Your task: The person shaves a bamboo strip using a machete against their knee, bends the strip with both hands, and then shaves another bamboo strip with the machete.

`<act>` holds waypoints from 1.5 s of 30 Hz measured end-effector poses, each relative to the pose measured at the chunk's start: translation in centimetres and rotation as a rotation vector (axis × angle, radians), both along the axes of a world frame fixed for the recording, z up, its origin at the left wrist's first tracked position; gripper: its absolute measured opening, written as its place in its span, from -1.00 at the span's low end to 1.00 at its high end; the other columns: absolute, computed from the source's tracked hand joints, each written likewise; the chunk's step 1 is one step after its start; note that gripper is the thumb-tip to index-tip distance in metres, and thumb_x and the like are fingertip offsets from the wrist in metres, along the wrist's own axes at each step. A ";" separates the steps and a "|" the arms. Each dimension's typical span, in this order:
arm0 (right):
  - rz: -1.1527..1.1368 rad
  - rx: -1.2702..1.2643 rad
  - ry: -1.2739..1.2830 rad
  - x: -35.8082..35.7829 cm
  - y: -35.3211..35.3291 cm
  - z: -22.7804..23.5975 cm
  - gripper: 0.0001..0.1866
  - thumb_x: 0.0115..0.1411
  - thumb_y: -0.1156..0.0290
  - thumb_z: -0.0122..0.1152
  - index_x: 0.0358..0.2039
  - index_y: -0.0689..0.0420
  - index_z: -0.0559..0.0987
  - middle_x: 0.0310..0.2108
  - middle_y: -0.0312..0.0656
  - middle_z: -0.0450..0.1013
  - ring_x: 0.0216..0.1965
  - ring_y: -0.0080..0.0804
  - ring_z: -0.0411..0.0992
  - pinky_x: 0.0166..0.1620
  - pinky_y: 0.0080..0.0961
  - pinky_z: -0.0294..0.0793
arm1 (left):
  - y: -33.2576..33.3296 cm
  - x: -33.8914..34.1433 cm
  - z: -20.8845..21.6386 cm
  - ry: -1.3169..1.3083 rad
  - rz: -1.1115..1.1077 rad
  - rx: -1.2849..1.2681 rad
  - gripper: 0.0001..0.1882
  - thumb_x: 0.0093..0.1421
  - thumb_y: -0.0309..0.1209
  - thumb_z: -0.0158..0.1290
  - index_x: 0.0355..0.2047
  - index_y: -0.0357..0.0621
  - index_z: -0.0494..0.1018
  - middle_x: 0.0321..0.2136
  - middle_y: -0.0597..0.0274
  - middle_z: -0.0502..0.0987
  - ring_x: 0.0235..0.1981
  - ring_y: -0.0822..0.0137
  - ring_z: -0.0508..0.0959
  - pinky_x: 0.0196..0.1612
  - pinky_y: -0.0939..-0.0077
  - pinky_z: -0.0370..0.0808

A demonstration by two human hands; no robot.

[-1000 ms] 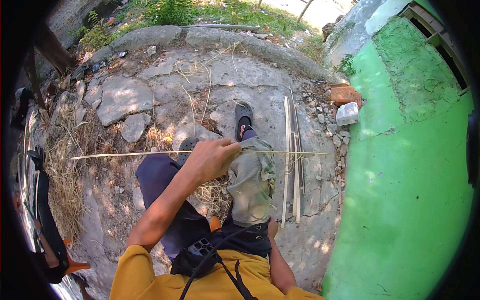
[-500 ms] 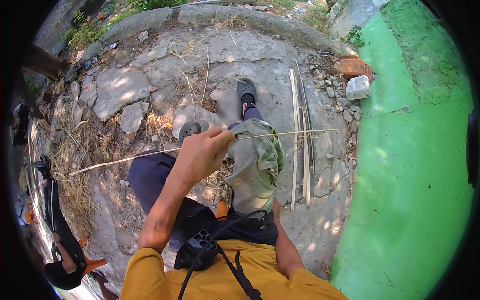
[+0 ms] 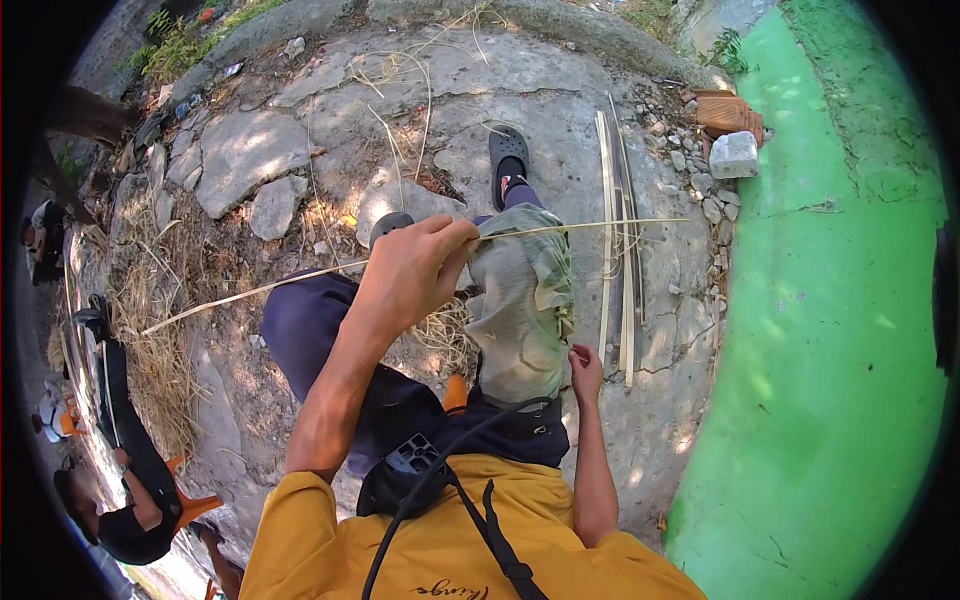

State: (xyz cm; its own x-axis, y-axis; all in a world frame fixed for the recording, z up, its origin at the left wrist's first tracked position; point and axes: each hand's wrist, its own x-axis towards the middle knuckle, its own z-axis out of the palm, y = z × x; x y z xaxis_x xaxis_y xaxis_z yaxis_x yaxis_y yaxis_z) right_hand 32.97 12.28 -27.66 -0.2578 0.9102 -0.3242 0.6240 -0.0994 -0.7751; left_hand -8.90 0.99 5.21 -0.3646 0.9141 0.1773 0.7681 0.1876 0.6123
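Note:
My left hand (image 3: 420, 265) is pinched on a long, thin bamboo strip (image 3: 250, 292), held crosswise above my knees. One end reaches out past my left leg; the other crosses over my right knee toward the strips on the ground. A worn grey-green cloth (image 3: 515, 310) drapes over my right thigh. Just right of that cloth is my right hand (image 3: 586, 374), low beside the thigh, fingers loosely bent and nothing visible in them. Several pale and dark strips (image 3: 628, 290) lie lengthwise on the concrete to my right.
A green wall (image 3: 830, 380) rises along the right, with rubble, an orange brick (image 3: 722, 113) and a white block (image 3: 735, 155) at its foot. Dry fibres (image 3: 165, 370) litter the left ground. Another person (image 3: 130, 450) sits at far left on an orange stool (image 3: 192, 508).
My right hand has come forward and out from beside my hip. The strip's right end has risen, my left hand still gripping it. The view has shifted slightly.

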 end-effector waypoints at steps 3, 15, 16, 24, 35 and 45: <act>-0.109 0.077 0.253 -5.6 2.1 10.4 -0.70 0.36 0.34 0.34 0.01 0.24 0.67 -0.12 -0.16 0.68 -0.11 -0.42 0.65 -0.01 -0.43 0.62 | -0.3 -0.1 -0.4 0.003 0.007 0.015 -0.84 0.29 -0.48 0.19 -0.13 -0.17 0.63 -0.25 0.08 0.67 -0.26 -0.05 0.67 -0.21 0.17 0.59; 0.310 0.418 0.280 -15.3 0.2 26.0 -0.75 0.16 0.52 0.52 -0.13 0.21 0.73 -0.26 -0.20 0.67 -0.29 -0.48 0.62 -0.20 -0.52 0.58 | -0.4 0.2 -0.2 -0.016 -0.014 0.047 -0.87 0.31 -0.45 0.20 -0.16 -0.16 0.62 -0.26 0.05 0.67 -0.26 -0.08 0.67 -0.21 0.16 0.58; 0.296 0.357 0.269 -15.1 0.2 25.6 -0.80 0.20 0.55 0.49 -0.16 0.25 0.73 -0.27 -0.23 0.67 -0.28 -0.53 0.61 -0.17 -0.56 0.58 | -0.4 0.2 -0.2 -0.018 -0.013 0.052 -0.88 0.31 -0.45 0.19 -0.16 -0.16 0.62 -0.26 0.04 0.67 -0.27 -0.08 0.67 -0.22 0.15 0.58; 0.082 0.104 0.422 -12.6 1.2 23.9 -0.81 0.30 0.56 0.42 -0.08 0.27 0.69 -0.26 -0.25 0.66 -0.24 -0.56 0.62 -0.08 -0.58 0.60 | -0.3 -0.2 -0.4 -0.022 -0.029 0.065 -0.87 0.33 -0.46 0.17 -0.13 -0.16 0.60 -0.24 0.03 0.67 -0.24 -0.08 0.66 -0.20 0.13 0.56; 0.223 0.279 -0.036 -4.1 5.1 18.9 -0.80 0.36 0.50 0.32 -0.03 0.22 0.68 -0.19 -0.18 0.67 -0.18 -0.47 0.63 -0.05 -0.49 0.62 | -0.4 0.0 -0.3 -0.010 -0.046 0.053 -0.87 0.33 -0.44 0.18 -0.14 -0.16 0.60 -0.28 0.02 0.65 -0.27 -0.10 0.65 -0.23 0.11 0.55; 0.188 0.241 0.283 -13.0 3.7 23.6 -0.67 0.39 0.40 0.30 0.12 0.17 0.66 0.04 -0.05 0.66 -0.02 -0.32 0.65 0.03 -0.39 0.63 | 0.0 -0.1 -1.2 -0.002 -0.045 0.058 -0.88 0.33 -0.44 0.18 -0.16 -0.17 0.60 -0.30 0.01 0.65 -0.30 -0.10 0.65 -0.25 0.11 0.55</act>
